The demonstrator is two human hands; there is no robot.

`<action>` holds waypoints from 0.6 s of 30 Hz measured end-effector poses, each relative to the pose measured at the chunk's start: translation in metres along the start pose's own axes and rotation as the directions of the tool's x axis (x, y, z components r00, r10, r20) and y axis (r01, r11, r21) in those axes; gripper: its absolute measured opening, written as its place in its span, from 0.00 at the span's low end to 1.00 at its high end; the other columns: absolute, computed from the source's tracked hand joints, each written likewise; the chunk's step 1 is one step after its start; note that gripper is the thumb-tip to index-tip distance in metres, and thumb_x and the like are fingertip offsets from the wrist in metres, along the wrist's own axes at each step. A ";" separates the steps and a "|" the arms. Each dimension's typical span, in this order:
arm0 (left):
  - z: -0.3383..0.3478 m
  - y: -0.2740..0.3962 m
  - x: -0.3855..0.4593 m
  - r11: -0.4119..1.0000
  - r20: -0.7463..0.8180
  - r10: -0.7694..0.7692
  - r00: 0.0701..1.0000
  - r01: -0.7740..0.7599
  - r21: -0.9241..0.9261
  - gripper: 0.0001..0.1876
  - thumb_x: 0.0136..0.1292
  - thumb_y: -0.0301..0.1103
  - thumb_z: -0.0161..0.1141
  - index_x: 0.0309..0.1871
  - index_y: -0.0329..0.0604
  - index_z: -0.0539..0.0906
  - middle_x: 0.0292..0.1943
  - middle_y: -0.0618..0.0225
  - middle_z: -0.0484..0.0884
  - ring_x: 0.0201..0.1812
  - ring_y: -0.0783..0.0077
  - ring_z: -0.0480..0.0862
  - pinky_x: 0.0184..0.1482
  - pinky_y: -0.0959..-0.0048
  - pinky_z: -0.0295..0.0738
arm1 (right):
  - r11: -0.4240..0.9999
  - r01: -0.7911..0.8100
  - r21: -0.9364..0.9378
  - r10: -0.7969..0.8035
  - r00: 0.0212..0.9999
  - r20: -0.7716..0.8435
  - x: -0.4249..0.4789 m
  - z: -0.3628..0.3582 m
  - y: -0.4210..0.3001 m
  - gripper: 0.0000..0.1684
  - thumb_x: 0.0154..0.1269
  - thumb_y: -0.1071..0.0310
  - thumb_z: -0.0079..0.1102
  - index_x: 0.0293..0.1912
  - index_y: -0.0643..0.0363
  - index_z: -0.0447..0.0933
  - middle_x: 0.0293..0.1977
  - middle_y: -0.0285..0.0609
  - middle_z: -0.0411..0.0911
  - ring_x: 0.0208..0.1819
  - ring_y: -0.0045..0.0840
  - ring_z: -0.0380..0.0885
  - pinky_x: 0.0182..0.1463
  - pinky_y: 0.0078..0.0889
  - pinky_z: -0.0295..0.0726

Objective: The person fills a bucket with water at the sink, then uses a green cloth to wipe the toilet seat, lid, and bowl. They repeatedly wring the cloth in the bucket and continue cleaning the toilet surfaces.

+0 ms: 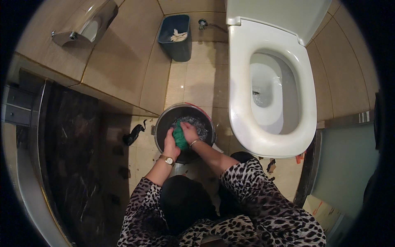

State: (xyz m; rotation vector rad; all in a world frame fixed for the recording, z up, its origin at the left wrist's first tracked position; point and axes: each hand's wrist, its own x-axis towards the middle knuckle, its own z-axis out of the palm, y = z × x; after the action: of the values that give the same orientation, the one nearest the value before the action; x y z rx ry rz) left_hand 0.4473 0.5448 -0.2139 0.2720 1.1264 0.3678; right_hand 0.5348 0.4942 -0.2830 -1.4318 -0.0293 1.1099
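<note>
A green cloth [180,136] is gripped between both hands above a dark round bucket [160,142] that holds bubbly water [202,127]. My left hand [171,144], with a watch on its wrist, holds the cloth's left and lower side. On the upper right side of the cloth is my right hand [189,132], a bracelet on its wrist. Part of the cloth and most fingertips are hidden in the grip. A red strip, perhaps the handle, runs along the bucket's upper right rim.
A white toilet [239,123] with its lid raised stands right of the bucket. Beyond is a blue-grey waste bin [180,51] holding crumpled white paper. A black crumpled item [134,135] lies left on the tiles; scraps [271,166] lie below the toilet. A metal paper holder [83,34] is on the wall.
</note>
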 end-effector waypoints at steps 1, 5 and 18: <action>0.005 0.001 -0.001 1.000 -0.011 -0.006 1.000 0.006 -0.017 0.19 0.75 0.48 0.54 0.57 0.44 0.81 0.49 0.60 0.85 0.48 0.57 0.85 0.54 0.59 0.82 | 0.968 0.190 -0.167 -0.204 0.977 -0.070 -0.015 0.008 -0.007 0.15 0.68 0.59 0.66 0.49 0.57 0.84 0.46 0.51 0.79 0.53 0.42 0.77 0.59 0.38 0.75; -0.119 0.013 0.067 0.948 0.580 0.035 0.814 0.156 -0.277 0.27 0.75 0.60 0.48 0.58 0.45 0.79 0.58 0.59 0.81 0.58 0.52 0.81 0.62 0.52 0.76 | 0.588 0.602 -0.540 -0.686 0.725 0.063 -0.107 0.081 -0.023 0.12 0.66 0.62 0.66 0.45 0.58 0.81 0.46 0.51 0.78 0.52 0.45 0.76 0.59 0.43 0.73; -0.049 -0.007 0.016 0.990 0.015 0.047 0.999 -0.048 0.130 0.16 0.78 0.46 0.53 0.54 0.45 0.82 0.52 0.63 0.85 0.53 0.63 0.83 0.56 0.59 0.79 | 0.575 0.527 -0.626 -0.544 0.818 0.189 -0.076 0.041 -0.038 0.17 0.72 0.55 0.55 0.39 0.61 0.76 0.35 0.58 0.81 0.40 0.55 0.80 0.46 0.53 0.77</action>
State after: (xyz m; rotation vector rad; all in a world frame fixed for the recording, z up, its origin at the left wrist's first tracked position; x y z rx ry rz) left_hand 0.4099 0.5462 -0.2497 0.4157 1.1350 0.3348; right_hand 0.4909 0.4875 -0.1999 -1.8794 -0.8789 0.5612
